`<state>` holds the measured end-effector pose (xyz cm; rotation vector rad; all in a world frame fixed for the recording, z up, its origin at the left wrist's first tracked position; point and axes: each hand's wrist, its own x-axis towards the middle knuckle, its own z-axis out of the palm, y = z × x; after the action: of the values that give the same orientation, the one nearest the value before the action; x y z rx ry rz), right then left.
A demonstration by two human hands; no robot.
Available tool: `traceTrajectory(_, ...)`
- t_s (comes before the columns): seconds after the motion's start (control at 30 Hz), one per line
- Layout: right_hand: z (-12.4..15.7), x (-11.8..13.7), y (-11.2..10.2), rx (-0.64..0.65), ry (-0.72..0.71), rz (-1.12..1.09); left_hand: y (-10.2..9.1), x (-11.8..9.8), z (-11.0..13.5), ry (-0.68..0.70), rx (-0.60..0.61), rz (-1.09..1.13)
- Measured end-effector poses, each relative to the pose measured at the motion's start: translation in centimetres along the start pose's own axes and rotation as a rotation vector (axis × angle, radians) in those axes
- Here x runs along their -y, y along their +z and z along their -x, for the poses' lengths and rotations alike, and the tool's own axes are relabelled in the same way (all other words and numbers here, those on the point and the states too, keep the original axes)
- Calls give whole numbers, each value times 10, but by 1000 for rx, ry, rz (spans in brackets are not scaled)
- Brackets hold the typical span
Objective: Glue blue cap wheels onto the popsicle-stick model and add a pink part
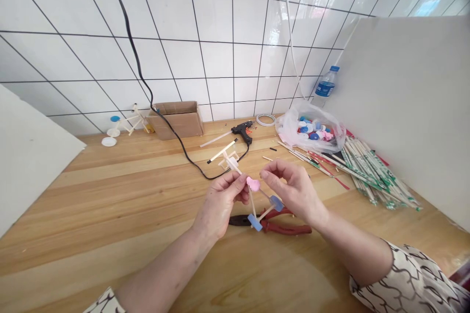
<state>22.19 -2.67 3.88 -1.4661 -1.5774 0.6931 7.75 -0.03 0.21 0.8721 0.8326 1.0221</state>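
Observation:
My left hand (223,198) is closed, pinching a small stick model (252,200) between thumb and fingers above the table. A pink cap-like piece (253,184) sits on it by my fingertips. Two blue bottle caps, an upper one (276,203) and a lower one (254,222), are joined to its thin pale sticks. Just right of the pink piece is my right hand (292,188), its thumb and index finger brought together in a pinch. Whatever lies between those fingertips is too small to tell. Red-handled pliers (288,228) lie on the table below the model.
A black glue gun (243,131) with a cable lies behind my hands. Further back stand a cardboard box (178,122) and another stick model (128,122). To the right are a bag of bottle caps (310,129), a tape roll (265,119), wrapped sticks (378,171) and a water bottle (326,85).

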Motion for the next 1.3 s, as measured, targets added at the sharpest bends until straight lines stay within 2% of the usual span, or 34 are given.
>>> traceTrajectory(0.1,-5,-3,-2,117,184,-136,-1,-1,-1,0,21,-28)
traceTrajectory(0.33,-5,-5,2,249,330,-298,-2,-4,-1,7,81,-52)
traceTrajectory(0.53,-3,-4,5,242,356,-324,-1,-3,-1,4,78,-62)
traceTrajectory(0.73,-2,-4,8,177,258,-287,-1,-1,-1,-5,67,-58)
traceTrajectory(1.0,-2,-2,7,189,305,-299,-1,-2,-1,-4,63,-59)
traceTrajectory(1.1,0,-5,9,138,192,-183,0,-2,-1,-13,41,-54)
traceTrajectory(1.23,5,-10,13,-40,-156,95,2,-2,0,-17,16,-36)
traceTrajectory(1.3,7,-11,16,-85,-297,213,3,-2,1,-25,17,-29)
